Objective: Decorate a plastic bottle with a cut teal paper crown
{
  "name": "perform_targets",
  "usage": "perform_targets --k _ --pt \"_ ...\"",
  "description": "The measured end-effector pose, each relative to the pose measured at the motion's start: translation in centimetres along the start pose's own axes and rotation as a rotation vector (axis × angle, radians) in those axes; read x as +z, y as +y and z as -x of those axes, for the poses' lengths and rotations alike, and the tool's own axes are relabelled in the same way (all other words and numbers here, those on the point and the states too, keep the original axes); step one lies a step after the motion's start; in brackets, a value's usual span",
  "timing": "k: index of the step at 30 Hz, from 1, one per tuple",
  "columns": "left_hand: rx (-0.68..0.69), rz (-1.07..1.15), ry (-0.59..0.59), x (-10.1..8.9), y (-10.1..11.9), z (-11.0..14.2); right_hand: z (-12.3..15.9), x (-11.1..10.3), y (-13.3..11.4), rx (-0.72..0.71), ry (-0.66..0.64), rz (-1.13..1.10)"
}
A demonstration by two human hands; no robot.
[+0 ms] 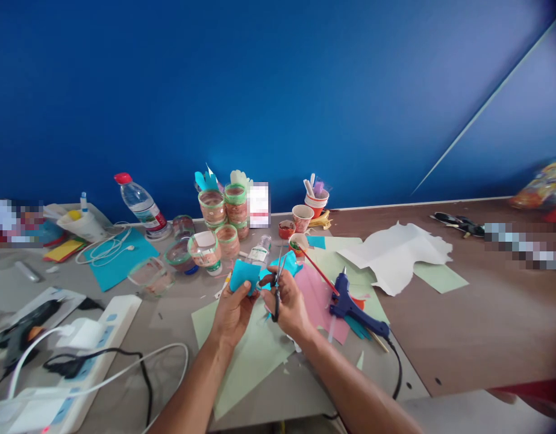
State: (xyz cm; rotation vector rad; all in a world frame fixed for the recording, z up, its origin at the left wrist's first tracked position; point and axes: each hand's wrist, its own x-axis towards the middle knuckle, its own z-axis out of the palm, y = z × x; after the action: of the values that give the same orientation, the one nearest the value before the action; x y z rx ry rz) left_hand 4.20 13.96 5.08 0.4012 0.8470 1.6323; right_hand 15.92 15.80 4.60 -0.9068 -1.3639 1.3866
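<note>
This looks like a small paper-craft workspace; whether it belongs to a workshop, a classroom or a home cannot be told. The plainest sign is a blue hot-glue gun [350, 305] on the crowded surface [169, 313]. Left of the glue gun are scissors [276, 310], a pink paper sheet [316, 295], pale green paper [255, 361] with scraps and, farther off, a power strip [93, 369]. Beyond it stand paper cups [301, 218] and green-rimmed clear containers [213, 208], backed by a plain blue wall [278, 102].

Grey tbl [169, 316]: pwr strip [96, 369], btl [142, 206], grn sheet [246, 364].
</note>
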Motion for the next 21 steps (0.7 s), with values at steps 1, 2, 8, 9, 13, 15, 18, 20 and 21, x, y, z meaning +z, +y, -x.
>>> perform_targets --k 1,2,8,9,13,15,18,20,21 --pt "-0.018 -0.019 -0.018 0.1 -0.1 0.1 -0.1 -0.1 0.0 -0.005 0.003 -0.029" --pt "-0.037 -0.040 -0.033 0.1 -0.3 0.2 -0.2 -0.1 0.1 -0.010 0.004 -0.041" --pt "-0.075 -0.083 -0.099 -0.3 -0.1 0.5 -0.5 -0.5 0.2 -0.054 0.063 0.008" --pt "-0.068 -0.085 -0.109 -0.5 0.1 0.5 -0.5 -0.6 0.2 -0.060 0.056 0.016" --pt "-0.060 -0.152 -0.068 -0.6 0.9 0.3 -0.5 -0.7 0.6 -0.042 -0.020 0.054" --pt "-0.075 -0.203 -0.052 -0.5 0.9 0.3 -0.5 -0.6 0.8 -0.016 -0.035 0.056" --pt "-0.062 -0.218 -0.046 -0.3 0.7 0.2 -0.4 -0.6 0.6 0.008 -0.018 0.040" --pt "-0.030 -0.189 -0.032 -0.3 0.7 0.2 -0.3 -0.6 0.3 0.025 -0.042 0.046" --pt "-0.014 -0.170 -0.021 -0.3 0.7 0.1 -0.2 -0.6 0.1 0.036 -0.074 0.066"
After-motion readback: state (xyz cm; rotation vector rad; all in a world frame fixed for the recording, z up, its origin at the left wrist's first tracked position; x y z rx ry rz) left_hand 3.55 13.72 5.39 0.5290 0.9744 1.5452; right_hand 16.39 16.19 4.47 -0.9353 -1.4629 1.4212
